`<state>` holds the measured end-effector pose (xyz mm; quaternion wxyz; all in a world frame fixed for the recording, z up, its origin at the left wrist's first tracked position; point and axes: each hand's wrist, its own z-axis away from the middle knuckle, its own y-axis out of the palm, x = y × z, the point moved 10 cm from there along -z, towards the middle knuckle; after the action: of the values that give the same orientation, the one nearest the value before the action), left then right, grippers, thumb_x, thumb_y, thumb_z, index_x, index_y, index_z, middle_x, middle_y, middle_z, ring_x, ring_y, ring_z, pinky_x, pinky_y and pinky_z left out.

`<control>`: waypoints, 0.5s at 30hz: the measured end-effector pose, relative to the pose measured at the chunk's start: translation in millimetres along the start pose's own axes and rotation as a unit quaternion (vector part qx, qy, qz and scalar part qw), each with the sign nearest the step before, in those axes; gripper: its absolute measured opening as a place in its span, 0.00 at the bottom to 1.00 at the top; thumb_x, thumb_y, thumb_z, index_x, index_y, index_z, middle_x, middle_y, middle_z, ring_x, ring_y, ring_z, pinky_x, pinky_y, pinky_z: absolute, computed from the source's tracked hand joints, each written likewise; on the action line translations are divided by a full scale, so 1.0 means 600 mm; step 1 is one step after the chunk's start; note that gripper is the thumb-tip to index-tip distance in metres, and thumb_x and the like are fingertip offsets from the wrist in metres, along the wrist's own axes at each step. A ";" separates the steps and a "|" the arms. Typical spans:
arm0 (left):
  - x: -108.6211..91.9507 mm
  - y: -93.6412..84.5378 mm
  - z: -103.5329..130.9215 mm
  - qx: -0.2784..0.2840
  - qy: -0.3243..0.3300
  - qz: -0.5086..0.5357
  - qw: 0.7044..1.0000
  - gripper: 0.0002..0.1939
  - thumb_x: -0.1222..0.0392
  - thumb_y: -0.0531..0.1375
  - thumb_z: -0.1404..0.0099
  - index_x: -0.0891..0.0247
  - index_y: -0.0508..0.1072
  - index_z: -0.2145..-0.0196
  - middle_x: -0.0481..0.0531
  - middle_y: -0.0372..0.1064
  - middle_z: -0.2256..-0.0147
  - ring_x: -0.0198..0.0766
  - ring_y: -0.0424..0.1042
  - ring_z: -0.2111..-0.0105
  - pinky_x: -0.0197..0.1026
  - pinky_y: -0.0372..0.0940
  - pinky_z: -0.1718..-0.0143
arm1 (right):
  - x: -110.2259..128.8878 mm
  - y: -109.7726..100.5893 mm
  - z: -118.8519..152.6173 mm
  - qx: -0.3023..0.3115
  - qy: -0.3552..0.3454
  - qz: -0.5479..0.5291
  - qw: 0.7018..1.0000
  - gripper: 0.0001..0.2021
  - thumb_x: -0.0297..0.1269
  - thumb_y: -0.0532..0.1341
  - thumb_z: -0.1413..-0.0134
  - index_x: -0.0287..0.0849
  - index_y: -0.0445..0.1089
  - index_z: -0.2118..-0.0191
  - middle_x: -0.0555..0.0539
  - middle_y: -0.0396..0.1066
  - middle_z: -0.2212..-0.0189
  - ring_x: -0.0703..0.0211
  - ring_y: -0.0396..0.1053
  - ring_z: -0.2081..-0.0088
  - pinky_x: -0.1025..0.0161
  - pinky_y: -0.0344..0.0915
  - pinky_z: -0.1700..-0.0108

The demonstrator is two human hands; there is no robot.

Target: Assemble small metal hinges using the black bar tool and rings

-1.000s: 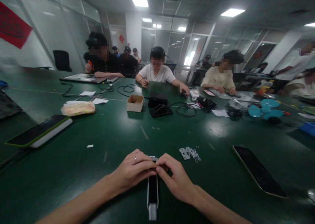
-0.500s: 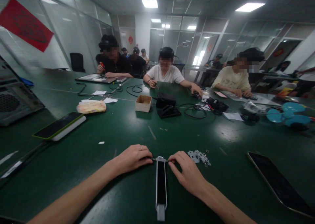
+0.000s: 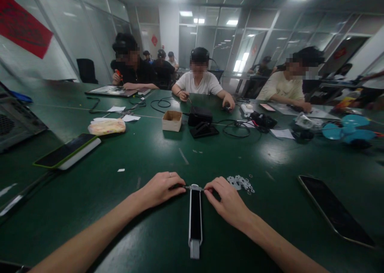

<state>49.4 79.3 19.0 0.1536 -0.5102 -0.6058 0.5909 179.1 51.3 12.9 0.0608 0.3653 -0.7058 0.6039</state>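
Note:
A long narrow silver-framed piece with a black face (image 3: 196,215) lies lengthwise before me on the green table (image 3: 144,233). At its far end a thin dark rod (image 3: 187,187) sticks out sideways. My left hand (image 3: 163,188) is closed, with thumb and fingers pinching the rod's left end. On the other side, my right hand (image 3: 225,197) is pinched on its right end. My fingertips hide both tips of the rod. Just beyond my right hand lie small grey metal plates and rings (image 3: 238,182).
A dark smartphone (image 3: 336,211) lies to the right. A green-edged device (image 3: 67,151) is at the left, near a tissue pack (image 3: 107,126). Farther off stand a small open box (image 3: 172,121) and a black device (image 3: 202,123) with cables. Several people sit across the table.
My view has tilted down slightly and shifted. Both my hands keep their pinch on the rod. Across the table, the white-shirted person's hand has moved left with a small dark thing.

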 end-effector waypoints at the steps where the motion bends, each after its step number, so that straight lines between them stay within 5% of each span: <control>1: 0.001 0.000 0.000 -0.003 -0.002 0.000 1.000 0.07 0.60 0.57 0.33 0.65 0.72 0.61 0.52 0.71 0.66 0.35 0.71 0.68 0.35 0.64 0.66 | -0.001 0.000 0.000 -0.001 0.000 -0.001 1.000 0.06 0.30 0.55 0.41 0.39 0.70 0.64 0.45 0.69 0.67 0.56 0.65 0.65 0.57 0.65 0.64; 15: -0.004 0.002 -0.001 0.018 -0.002 -0.050 0.999 0.07 0.61 0.56 0.33 0.65 0.71 0.60 0.52 0.71 0.66 0.36 0.70 0.69 0.36 0.63 0.68 | -0.002 -0.003 0.001 -0.010 -0.002 -0.021 1.000 0.06 0.31 0.55 0.41 0.40 0.70 0.64 0.45 0.69 0.67 0.57 0.65 0.66 0.58 0.65 0.65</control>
<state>51.4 77.6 19.2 0.1910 -0.4757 -0.6199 0.5941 181.5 51.2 13.4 0.0762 0.3809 -0.7040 0.5945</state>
